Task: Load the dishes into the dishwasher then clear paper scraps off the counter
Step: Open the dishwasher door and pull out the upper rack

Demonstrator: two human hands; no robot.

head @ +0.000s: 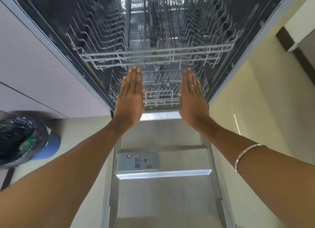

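The dishwasher stands open in front of me, its steel door folded down flat below my arms. Inside, the upper wire rack and the lower wire rack hold no dishes that I can see. My left hand and my right hand reach forward side by side with straight fingers, palms turned toward each other. The fingertips of both hands lie just below the front rail of the upper rack, in front of the lower rack. Neither hand holds anything. No dishes or paper scraps are in view.
A bin lined with a dark bag stands on the floor at the left. Grey cabinet fronts flank the dishwasher on the left. Pale floor tiles lie to the right. A detergent dispenser sits in the door.
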